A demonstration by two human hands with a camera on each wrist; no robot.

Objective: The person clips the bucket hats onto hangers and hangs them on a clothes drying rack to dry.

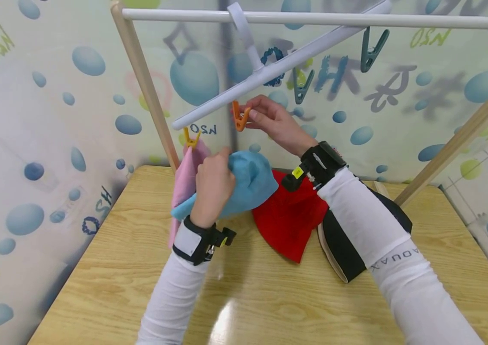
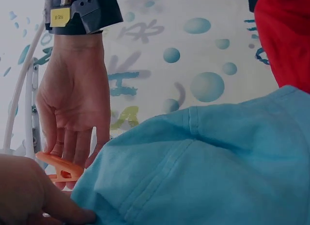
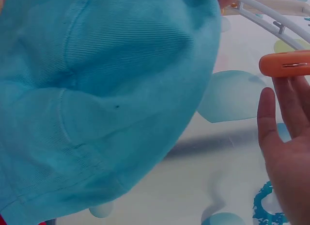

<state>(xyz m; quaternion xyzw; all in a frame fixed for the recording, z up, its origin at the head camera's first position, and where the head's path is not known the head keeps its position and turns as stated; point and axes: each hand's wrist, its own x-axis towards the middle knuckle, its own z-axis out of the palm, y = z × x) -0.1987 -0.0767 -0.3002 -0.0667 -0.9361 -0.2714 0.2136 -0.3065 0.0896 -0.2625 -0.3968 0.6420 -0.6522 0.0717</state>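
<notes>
My left hand (image 1: 214, 187) grips the edge of a light blue cloth hat (image 1: 252, 179) and holds it up above the table. In the left wrist view the hat's stitched cloth (image 2: 203, 162) fills the lower right. Just above the hat, my right hand (image 1: 281, 125) pinches an orange clothespin (image 1: 240, 117) on the underside of a white hanger (image 1: 222, 100). The hat's edge and the clothespin are close to each other in the left wrist view; whether they touch I cannot tell. To the left, a yellow clothespin (image 1: 191, 140) holds a pink cloth item (image 1: 185, 177).
The hanger hooks over a white rail (image 1: 183, 15) between wooden posts (image 1: 144, 81), tilted up to the right. Two dark green clothespins (image 1: 301, 86) hang farther right. A red hat (image 1: 289, 225) and a black hat (image 1: 347, 244) lie on the wooden table (image 1: 119, 287).
</notes>
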